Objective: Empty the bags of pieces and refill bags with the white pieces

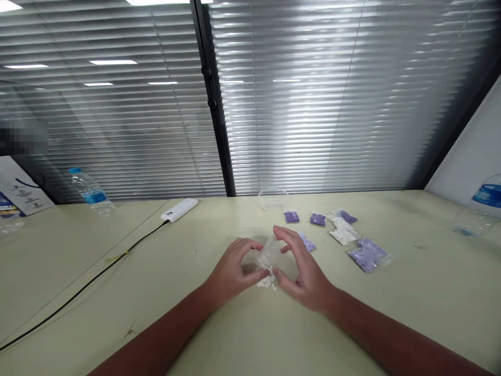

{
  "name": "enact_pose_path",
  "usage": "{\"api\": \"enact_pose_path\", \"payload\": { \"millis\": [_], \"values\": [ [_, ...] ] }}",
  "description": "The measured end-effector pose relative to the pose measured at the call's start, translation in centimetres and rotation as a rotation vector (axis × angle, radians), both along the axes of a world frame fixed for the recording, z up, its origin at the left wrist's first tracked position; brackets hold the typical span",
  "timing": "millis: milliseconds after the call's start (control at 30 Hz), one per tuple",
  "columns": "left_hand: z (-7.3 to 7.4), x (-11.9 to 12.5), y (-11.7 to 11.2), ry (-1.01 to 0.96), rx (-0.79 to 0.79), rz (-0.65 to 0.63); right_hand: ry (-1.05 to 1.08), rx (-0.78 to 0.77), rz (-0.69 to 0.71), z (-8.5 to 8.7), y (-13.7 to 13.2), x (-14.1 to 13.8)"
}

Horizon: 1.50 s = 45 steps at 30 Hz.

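Head view: clear bag (270,253) over white pieces (266,282), in pinch of left hand (234,269) and right hand (308,279).

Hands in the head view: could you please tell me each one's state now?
Left hand: partly open, fingers curled at the clear bag; grip cannot be told.
Right hand: the same, at the bag's other side.

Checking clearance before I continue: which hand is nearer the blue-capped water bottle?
Left. In this view, the left hand is below and right of the blue-capped water bottle; the right hand is farther right.
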<state>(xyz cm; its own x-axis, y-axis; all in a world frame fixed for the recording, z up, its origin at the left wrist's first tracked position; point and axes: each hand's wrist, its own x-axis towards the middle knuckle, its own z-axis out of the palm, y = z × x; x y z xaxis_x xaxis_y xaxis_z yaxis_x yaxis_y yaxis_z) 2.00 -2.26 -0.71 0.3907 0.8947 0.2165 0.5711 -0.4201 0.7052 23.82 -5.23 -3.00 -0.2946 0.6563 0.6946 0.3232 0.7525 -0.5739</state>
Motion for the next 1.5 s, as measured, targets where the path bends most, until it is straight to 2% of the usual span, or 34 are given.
{"api": "enact_pose_path", "payload": {
  "millis": [133, 267, 433, 533, 700, 800, 900, 1100, 1233, 1367, 1500],
  "values": [
    [0.0, -0.2, 0.3, -0.144, -0.15, 0.056, 0.018, -0.041, -0.042, -0.4, 0.4, 0.2],
    [-0.2, -0.6, 0.8, -0.311, -0.279, -0.049, -0.002, -0.065, -0.053, -0.6, 0.5, 0.2],
    [0.1, -0.8, 1.0, -0.482, -0.45, -0.074, -0.04, -0.077, -0.03, -0.6, 0.5, 0.2],
    [0.5, -0.6, 0.7, -0.51, -0.455, -0.066, -0.07, -0.067, -0.004, -0.4, 0.3, 0.2],
    [0.8, -0.3, 0.3, -0.443, -0.448, -0.071, -0.081, -0.057, 0.004, -0.1, 0.1, 0.1],
    [0.5, -0.2, 0.2, -0.394, -0.387, -0.02, -0.072, -0.046, 0.006, 0.0, 0.2, 0.1],
    [0.0, -0.2, 0.4, -0.338, -0.3, 0.09, -0.069, -0.045, 0.006, 0.0, 0.2, 0.1],
    [-0.1, -0.6, 1.0, -0.1, -0.002, 0.249, -0.093, -0.033, 0.02, 0.0, 0.2, 0.1],
    [0.3, -1.0, 1.3, 0.057, 0.162, 0.285, -0.132, -0.026, 0.079, 0.5, 0.1, 0.3],
    [0.4, -1.3, 1.8, 0.213, 0.256, 0.306, -0.261, -0.034, 0.177, 0.8, -0.4, 0.2],
    [0.0, -1.4, 2.1, 0.281, 0.303, 0.291, -0.336, 0.01, 0.161, 0.4, -0.4, -0.1]
  ]
}}
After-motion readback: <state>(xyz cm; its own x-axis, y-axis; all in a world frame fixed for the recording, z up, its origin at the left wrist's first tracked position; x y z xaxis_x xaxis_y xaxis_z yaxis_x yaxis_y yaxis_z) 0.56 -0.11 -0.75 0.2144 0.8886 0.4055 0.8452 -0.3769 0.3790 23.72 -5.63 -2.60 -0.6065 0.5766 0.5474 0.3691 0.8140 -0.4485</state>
